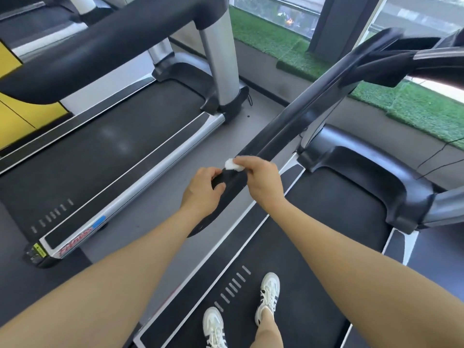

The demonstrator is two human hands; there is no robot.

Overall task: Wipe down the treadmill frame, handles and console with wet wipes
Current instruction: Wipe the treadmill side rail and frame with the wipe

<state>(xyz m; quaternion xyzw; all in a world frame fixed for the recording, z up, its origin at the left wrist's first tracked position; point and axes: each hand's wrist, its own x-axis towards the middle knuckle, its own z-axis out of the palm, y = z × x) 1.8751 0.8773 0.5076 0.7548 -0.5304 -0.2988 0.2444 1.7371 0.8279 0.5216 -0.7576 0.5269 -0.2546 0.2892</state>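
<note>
The right hand [261,182] pinches a bunched wet wipe [234,165] against the black left handrail [288,131] to scrub it, while the left hand [200,189] grips the rail's near end, likely steadying it.

Open floor strip [160,197] (grey) separates the handrail [288,131] from the neighbouring treadmill [120,156].

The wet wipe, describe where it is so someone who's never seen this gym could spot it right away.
Find the long black handrail running down the left side of the treadmill the person stands on. Near its lower end two hands meet; the right hand pinches a small crumpled wipe against the rail. It is the only white thing on that black bar.
</note>
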